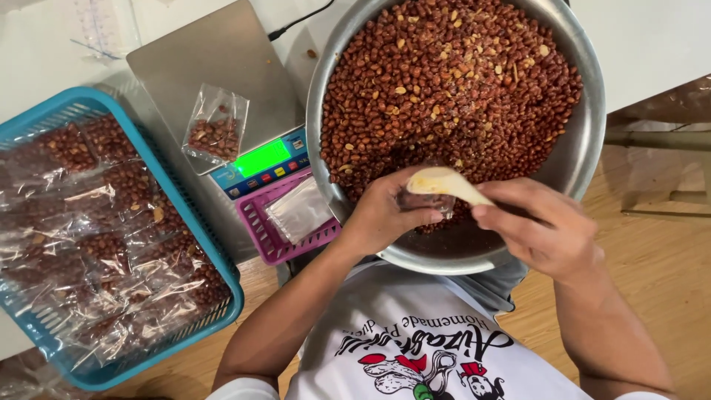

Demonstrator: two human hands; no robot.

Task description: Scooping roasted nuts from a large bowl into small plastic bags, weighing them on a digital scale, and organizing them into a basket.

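A wide metal bowl full of roasted red-brown peanuts sits in front of me. My left hand holds a small clear plastic bag open at the bowl's near edge. My right hand grips a pale plastic spoon, its scoop tipped over the bag's mouth. On the steel plate of a digital scale to the left lies a small clear bag of peanuts; the scale's display glows green.
A blue plastic basket at the left holds several filled peanut bags. A small pink basket below the scale holds empty clear bags. The white table ends at the right, with wooden floor beyond.
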